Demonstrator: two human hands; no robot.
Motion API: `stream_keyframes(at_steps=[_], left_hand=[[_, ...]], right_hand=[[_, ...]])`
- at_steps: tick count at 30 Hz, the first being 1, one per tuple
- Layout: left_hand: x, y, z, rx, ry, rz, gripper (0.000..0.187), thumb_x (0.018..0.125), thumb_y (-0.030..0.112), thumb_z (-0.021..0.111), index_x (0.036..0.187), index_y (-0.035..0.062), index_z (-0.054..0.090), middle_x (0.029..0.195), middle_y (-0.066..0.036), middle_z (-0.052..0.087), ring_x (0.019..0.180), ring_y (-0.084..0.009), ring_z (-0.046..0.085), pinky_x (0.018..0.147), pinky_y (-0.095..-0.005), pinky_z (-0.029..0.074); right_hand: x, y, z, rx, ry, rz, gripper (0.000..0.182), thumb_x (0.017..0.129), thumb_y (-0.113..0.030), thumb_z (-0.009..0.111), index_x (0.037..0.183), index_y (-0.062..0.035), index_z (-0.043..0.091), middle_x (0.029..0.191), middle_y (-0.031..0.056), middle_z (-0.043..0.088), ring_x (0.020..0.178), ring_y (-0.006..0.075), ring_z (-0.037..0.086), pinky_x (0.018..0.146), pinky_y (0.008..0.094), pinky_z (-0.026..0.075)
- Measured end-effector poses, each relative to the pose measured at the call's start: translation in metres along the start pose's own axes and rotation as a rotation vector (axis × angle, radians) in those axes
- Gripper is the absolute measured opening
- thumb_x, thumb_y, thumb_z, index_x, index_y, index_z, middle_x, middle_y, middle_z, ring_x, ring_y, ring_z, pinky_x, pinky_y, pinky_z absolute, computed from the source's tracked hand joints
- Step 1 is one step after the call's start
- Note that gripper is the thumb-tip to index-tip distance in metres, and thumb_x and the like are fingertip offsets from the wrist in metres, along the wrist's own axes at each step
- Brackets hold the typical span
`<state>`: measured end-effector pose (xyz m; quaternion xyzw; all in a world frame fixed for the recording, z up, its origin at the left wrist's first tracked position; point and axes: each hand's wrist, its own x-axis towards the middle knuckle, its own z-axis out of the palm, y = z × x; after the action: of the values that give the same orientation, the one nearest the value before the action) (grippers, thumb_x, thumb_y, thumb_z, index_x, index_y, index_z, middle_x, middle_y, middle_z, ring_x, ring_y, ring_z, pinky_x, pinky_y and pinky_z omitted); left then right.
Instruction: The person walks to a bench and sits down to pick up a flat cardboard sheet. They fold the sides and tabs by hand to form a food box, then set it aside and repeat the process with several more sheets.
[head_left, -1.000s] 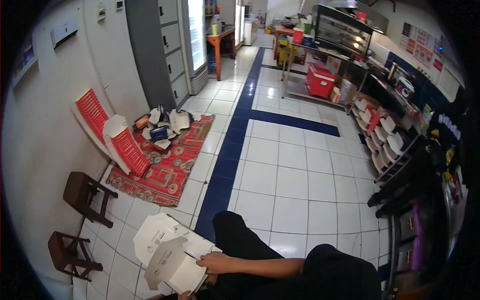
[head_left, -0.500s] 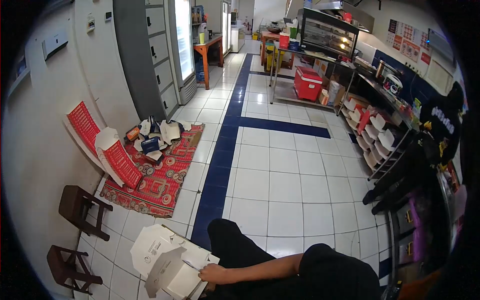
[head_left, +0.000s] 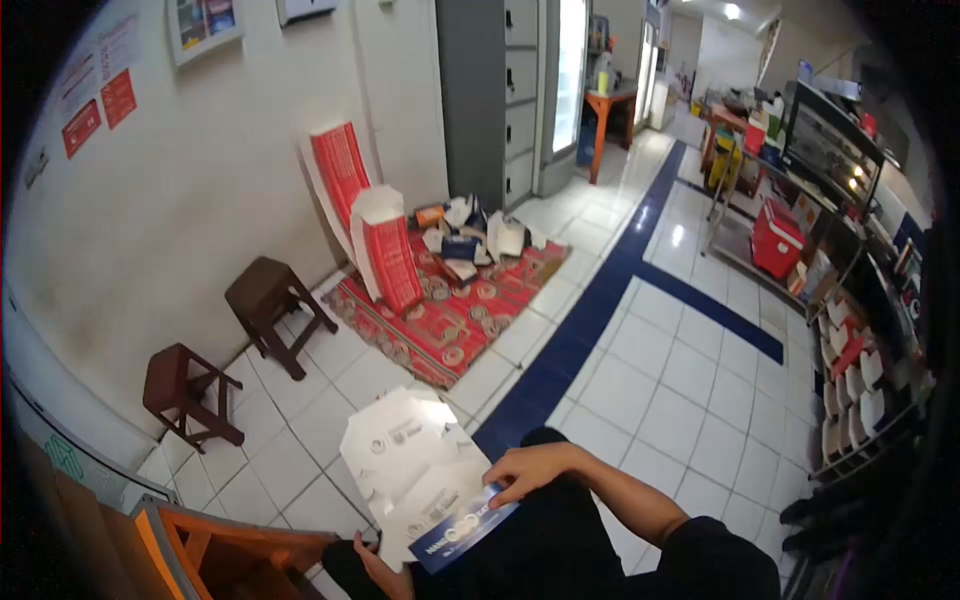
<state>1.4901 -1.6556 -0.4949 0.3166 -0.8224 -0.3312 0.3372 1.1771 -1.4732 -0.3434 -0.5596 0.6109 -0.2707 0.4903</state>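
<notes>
Head view (only one): camera has swung left since half a second ago, so the carton [head_left: 405, 455] now sits nearer mid-frame. Its flap, standing up then, is now laid back, and a blue printed panel [head_left: 463, 532] shows along the near right edge. Carton lies opened out over the lap, tilted, white side up. Right hand [head_left: 535, 468] has its fingers closed over the right end of the blue panel, looks like a pinch. Left hand [head_left: 385, 572] is at the near left edge; thumb visible, fingers hidden, can't tell if it's gripping or just propping.

Handling, my read: light thin board, fairly stiff across each panel, gives at the creases, dents easily. Printed face looks slick. Best hold: panel edges close to a crease; avoid squeezing mid-panel or tugging thin tabs.
</notes>
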Motion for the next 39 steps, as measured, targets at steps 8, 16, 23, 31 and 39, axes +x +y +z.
stream_keyframes(at_steps=[8, 16, 23, 31, 39], left_hand=[[0.006, -0.009, 0.022, 0.153, 0.005, -0.330, 0.053, 0.090, 0.009, 0.057, 0.139, 0.0002, 0.040, 0.099, -0.022, 0.062, 0.091, -0.0363, 0.060, 0.082, -0.0413, 0.048], [0.015, 0.005, 0.021, 0.281, -0.139, -0.440, 0.042, 0.093, 0.028, 0.055, 0.125, 0.0001, 0.057, 0.117, -0.024, 0.061, 0.108, -0.0408, 0.058, 0.092, -0.0449, 0.047], [0.013, 0.025, 0.014, 0.325, -0.235, -0.423, 0.049, 0.092, 0.033, 0.055, 0.125, -0.0024, 0.056, 0.123, -0.026, 0.055, 0.109, -0.0451, 0.055, 0.095, -0.0480, 0.045], [0.016, 0.023, 0.017, 0.232, -0.162, -0.442, 0.048, 0.089, 0.030, 0.060, 0.122, -0.0037, 0.057, 0.121, -0.024, 0.057, 0.108, -0.0422, 0.056, 0.094, -0.0464, 0.045], [0.010, -0.008, 0.029, 0.290, -0.193, -0.349, 0.051, 0.088, 0.032, 0.062, 0.124, -0.0038, 0.056, 0.124, -0.023, 0.056, 0.111, -0.0387, 0.057, 0.094, -0.0441, 0.046]], right_hand=[[0.050, 0.014, -0.195, -0.832, 1.125, 0.472, 0.088, 0.075, -0.062, 0.066, 0.144, -0.0167, 0.035, 0.103, 0.0220, 0.067, 0.092, 0.0355, 0.067, 0.078, 0.0484, 0.051], [0.086, 0.094, 0.013, -0.332, 0.891, 0.622, 0.076, 0.084, -0.054, 0.062, 0.140, -0.0071, 0.038, 0.117, 0.0234, 0.060, 0.106, 0.0405, 0.061, 0.090, 0.0527, 0.048], [0.067, 0.108, 0.139, -0.156, 0.940, 0.630, 0.061, 0.085, -0.033, 0.066, 0.132, 0.0001, 0.045, 0.119, 0.0242, 0.050, 0.108, 0.0415, 0.056, 0.091, 0.0477, 0.048], [0.073, 0.118, 0.123, 0.087, 1.106, 0.525, 0.030, 0.080, -0.020, 0.071, 0.105, -0.0048, 0.061, 0.094, 0.0169, 0.063, 0.088, 0.0345, 0.064, 0.080, 0.0432, 0.052], [0.079, 0.114, 0.120, -0.192, 1.199, 0.504, 0.032, 0.083, -0.019, 0.069, 0.109, -0.0019, 0.059, 0.097, 0.0197, 0.060, 0.092, 0.0378, 0.061, 0.080, 0.0466, 0.051]])
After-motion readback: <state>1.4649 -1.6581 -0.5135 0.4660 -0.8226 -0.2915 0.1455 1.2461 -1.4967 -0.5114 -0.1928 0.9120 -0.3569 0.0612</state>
